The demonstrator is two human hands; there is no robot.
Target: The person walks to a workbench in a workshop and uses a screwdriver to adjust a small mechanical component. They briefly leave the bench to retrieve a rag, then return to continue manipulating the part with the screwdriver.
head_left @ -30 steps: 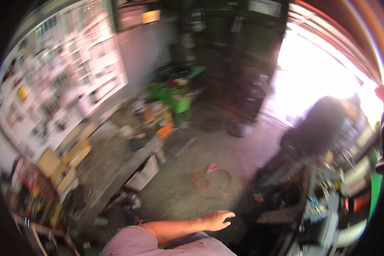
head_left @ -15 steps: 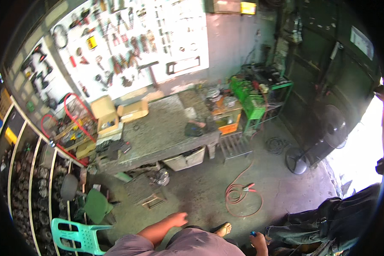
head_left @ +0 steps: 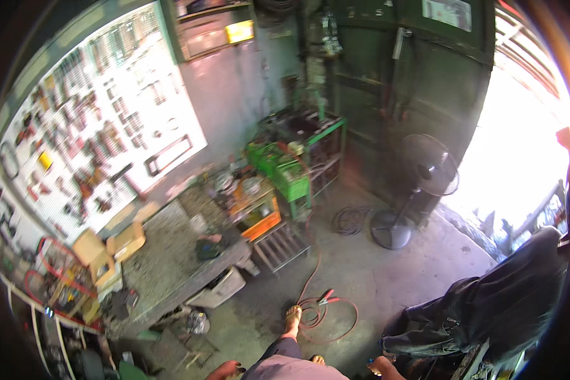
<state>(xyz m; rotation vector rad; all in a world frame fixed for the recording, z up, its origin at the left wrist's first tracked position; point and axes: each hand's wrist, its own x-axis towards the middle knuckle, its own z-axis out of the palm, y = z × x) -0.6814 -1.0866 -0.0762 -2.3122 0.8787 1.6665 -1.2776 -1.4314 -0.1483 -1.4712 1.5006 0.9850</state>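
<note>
Head view: right of the coiled red cable [head_left: 324, 299], the bare right hand [head_left: 382, 366] pinches a small blue object [head_left: 370, 361]; left of the cable, the bare left hand [head_left: 225, 371] has an indiscernible grip.

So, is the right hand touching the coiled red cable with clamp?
Apart: the head view shows concrete floor between the right hand and the coiled red cable with clamp.

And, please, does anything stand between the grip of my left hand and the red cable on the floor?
Yes. In this view, your own forward leg comes between the left hand and the coiled red cable, its foot beside the loops. I see nothing else between them.
</note>
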